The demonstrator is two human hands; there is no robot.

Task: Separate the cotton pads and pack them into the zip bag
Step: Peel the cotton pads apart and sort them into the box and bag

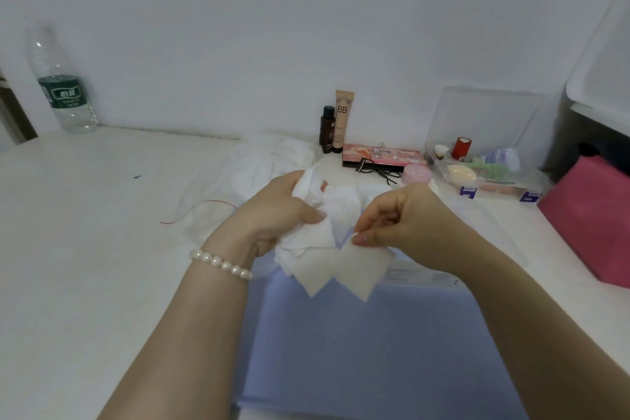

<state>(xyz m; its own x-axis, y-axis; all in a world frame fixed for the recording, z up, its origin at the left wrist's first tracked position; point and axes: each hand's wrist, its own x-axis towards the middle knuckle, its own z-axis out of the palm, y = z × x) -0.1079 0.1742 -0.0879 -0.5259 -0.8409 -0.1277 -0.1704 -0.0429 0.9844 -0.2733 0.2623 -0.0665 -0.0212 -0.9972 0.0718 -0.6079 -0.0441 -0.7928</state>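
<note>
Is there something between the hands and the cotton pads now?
No. The left hand already grips the bunch of pads, and the right hand pinches one pad at its top edge.

The person is wearing a bracelet of round white pearl beads around the wrist of the left hand. Both forearms are showing bare, without sleeves. The right hand is wearing no jewellery; fingernails are showing short and unpainted.

left hand gripping | right hand pinching | forearms raised
</note>
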